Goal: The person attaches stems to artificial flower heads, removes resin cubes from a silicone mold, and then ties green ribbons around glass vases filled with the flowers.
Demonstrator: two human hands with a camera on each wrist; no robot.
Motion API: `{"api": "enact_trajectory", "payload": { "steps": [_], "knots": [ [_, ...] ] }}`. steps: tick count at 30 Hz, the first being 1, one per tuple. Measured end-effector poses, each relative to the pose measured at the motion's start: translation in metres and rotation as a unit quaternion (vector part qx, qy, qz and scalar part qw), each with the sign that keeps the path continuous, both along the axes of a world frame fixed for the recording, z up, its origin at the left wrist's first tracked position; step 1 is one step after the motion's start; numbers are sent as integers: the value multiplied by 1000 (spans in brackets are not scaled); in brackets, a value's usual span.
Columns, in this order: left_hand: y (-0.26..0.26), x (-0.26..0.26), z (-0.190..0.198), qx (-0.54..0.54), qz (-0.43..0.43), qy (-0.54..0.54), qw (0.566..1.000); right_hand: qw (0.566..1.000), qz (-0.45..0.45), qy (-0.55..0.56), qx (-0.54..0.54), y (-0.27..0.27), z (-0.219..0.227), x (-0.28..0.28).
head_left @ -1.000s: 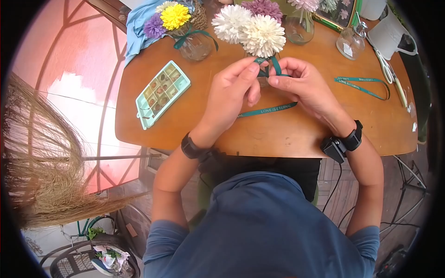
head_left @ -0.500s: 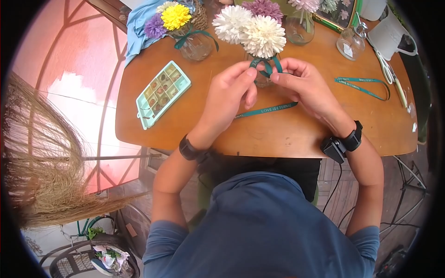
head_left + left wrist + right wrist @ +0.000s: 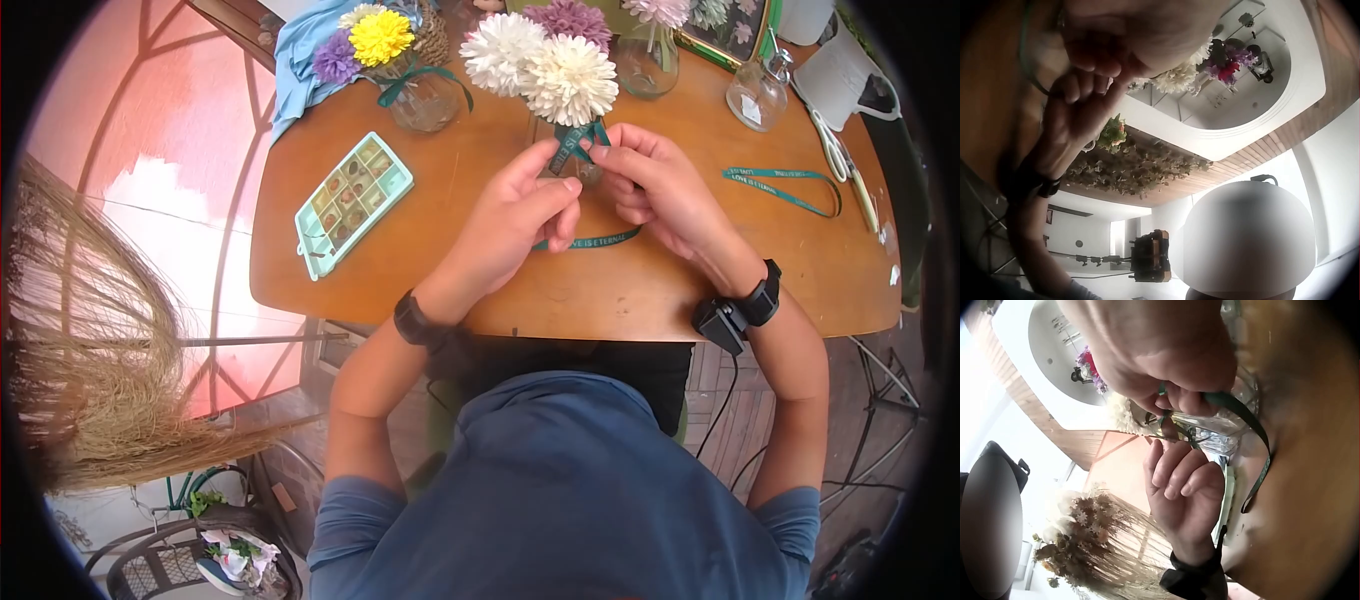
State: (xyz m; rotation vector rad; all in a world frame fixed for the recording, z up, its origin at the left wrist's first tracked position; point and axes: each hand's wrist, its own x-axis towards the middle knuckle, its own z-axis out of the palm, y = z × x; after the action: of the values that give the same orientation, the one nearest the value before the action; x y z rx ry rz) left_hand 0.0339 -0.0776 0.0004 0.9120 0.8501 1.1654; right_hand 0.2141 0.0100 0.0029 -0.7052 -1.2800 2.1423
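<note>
Head view showed the flat, dark green ribbon (image 3: pixel 572 148), printed with white capitals, at a clear glass vase (image 3: pixel 590 174) just ahead of your hands, directly below white flowers (image 3: pixel 570 82). Your right hand (image 3: pixel 660 185) pinched a bit of it; your left hand (image 3: pixel 512 208) kept its index fingertip right by the ribbon, thumb apart, and whether it gripped any could not be told. Leftward, a mint tray (image 3: pixel 366 229) held small pieces in compartments, and another glass vase (image 3: pixel 428 110) held yellow and purple flowers.
</note>
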Motion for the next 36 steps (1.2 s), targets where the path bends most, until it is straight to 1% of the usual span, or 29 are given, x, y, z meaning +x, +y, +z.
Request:
{"api": "enact_trajectory", "payload": {
  "steps": [3,6,7,9,12,15,18,21,25,28,30,33,34,36],
  "knots": [
    [3,2,-1,36,41,127,990,1000,5,-18,24,-2,2,0],
    [8,0,-7,94,59,202,973,999,21,-22,24,-2,2,1],
    [10,-2,-8,126,70,261,954,999,27,-20,22,0,1,1],
    [13,-6,-8,189,92,375,903,999,34,-20,15,1,-1,2],
    [14,-9,0,231,109,452,855,999,43,-25,3,2,-1,2],
    [15,-9,3,230,111,462,849,999,45,-23,-5,1,3,2],
    [14,-11,7,211,138,426,869,1000,21,-5,1,2,6,4],
    [15,-22,11,204,185,446,852,999,-23,29,17,10,10,11],
    [17,-41,13,216,186,496,820,995,-84,39,21,17,11,16],
    [18,-45,14,182,175,501,828,994,-97,46,24,19,11,16],
    [22,-45,9,203,195,499,819,994,-91,49,26,20,9,17],
    [28,-38,3,256,207,503,799,995,-90,11,44,18,6,11],
    [30,-34,1,275,209,505,791,996,-72,8,56,17,4,10],
    [47,-23,-13,339,200,454,799,996,-33,4,82,14,-2,7]
  ]
}}
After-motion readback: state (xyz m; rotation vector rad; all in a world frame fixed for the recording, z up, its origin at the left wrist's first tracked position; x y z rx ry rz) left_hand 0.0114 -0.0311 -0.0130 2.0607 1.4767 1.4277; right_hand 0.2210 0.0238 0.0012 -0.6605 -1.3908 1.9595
